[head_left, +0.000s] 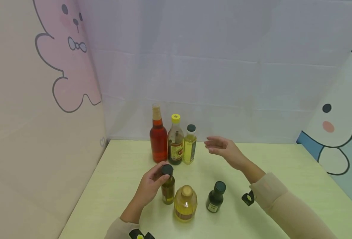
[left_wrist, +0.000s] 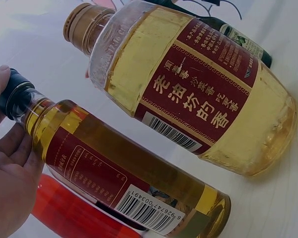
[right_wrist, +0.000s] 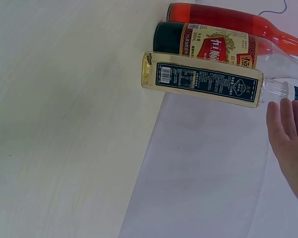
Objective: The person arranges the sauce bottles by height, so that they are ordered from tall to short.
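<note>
My left hand holds a slim oil bottle by its neck, thumb on one side of the dark cap. That bottle stands upright on the table. Just right of it is a wide bottle of yellow oil with a gold cap. My right hand is in the air, its fingers extended, right of a square bottle of pale oil; the right wrist view shows the fingertips close to that bottle's cap, and I cannot tell whether they touch.
Beside the square bottle, along the back, stand a yellow-capped sauce bottle and a tall red bottle. A small dark bottle is at the front right. White cloth hangs behind the pale table.
</note>
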